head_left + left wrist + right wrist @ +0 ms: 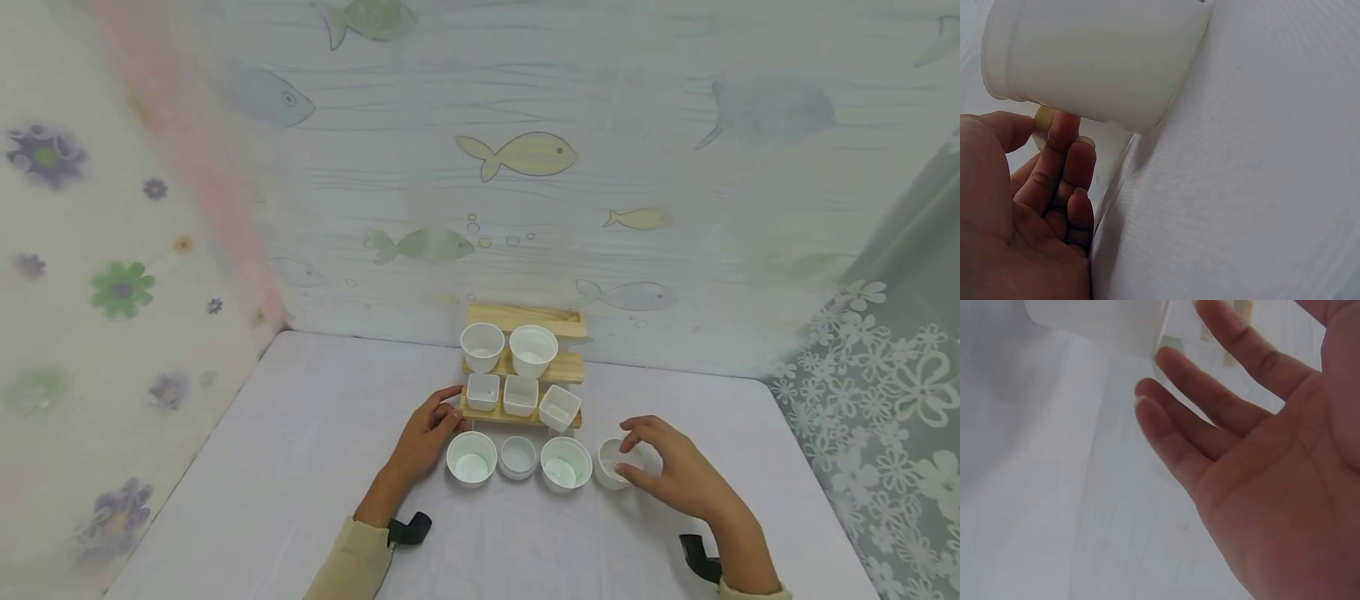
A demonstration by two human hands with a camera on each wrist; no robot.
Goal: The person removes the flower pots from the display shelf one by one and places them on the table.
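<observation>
Rightmost white cup (610,462) stands on counter (247,467), just right of neighbouring round cup (566,464). Our hands well apart: right hand (678,473) spread about rightmost cup, thumb at near side, fingers toward far side; whether they touch, we cannot tell. Left hand (422,435) pinches lower left end of wooden rack (517,319). We judge cup thin plastic, very light, springy, slightly slippery, easily dented or tipped. Best hold: gentle opposed pinch just under rim.
</observation>
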